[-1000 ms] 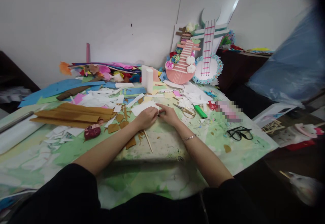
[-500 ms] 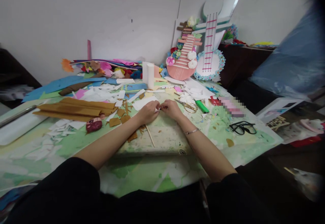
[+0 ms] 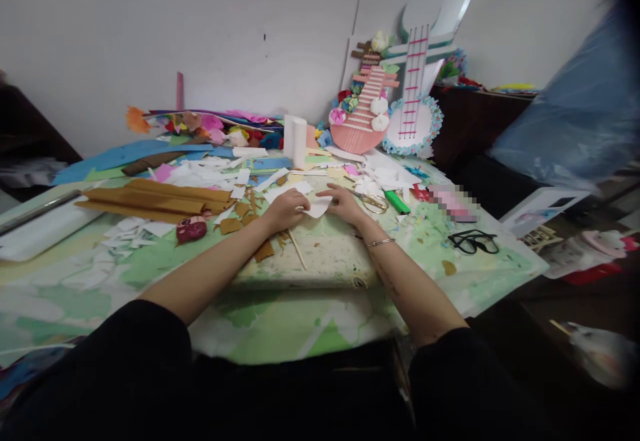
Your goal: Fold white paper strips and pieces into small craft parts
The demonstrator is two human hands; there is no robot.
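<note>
Between my two hands a small piece of white paper (image 3: 317, 208) is spread out, slightly curved, above the near middle of the table. My left hand (image 3: 287, 211) has its fingers curled on the paper's left edge. My right hand (image 3: 345, 203) grips the right edge, with the index finger stretched along the top and the thumb lower down. A thin pale stick (image 3: 298, 250) slants out from beneath my left hand; whether the hand touches it is hidden. Brown paper scraps (image 3: 231, 225) and a dark red patterned lump (image 3: 191, 230) are to the left of my left hand.
Gold-handled scissors (image 3: 375, 203), a green tube (image 3: 396, 202) and black glasses (image 3: 473, 242) lie to the right. Folded brown crepe paper (image 3: 155, 199) is on the left. A white roll (image 3: 299, 142) stands behind my hands, and paper-flower instruments (image 3: 359, 135) lean on the wall.
My hands have moved apart from a close pinch, and the white paper between them now shows as a wider sheet. The whole view has shifted slightly.
</note>
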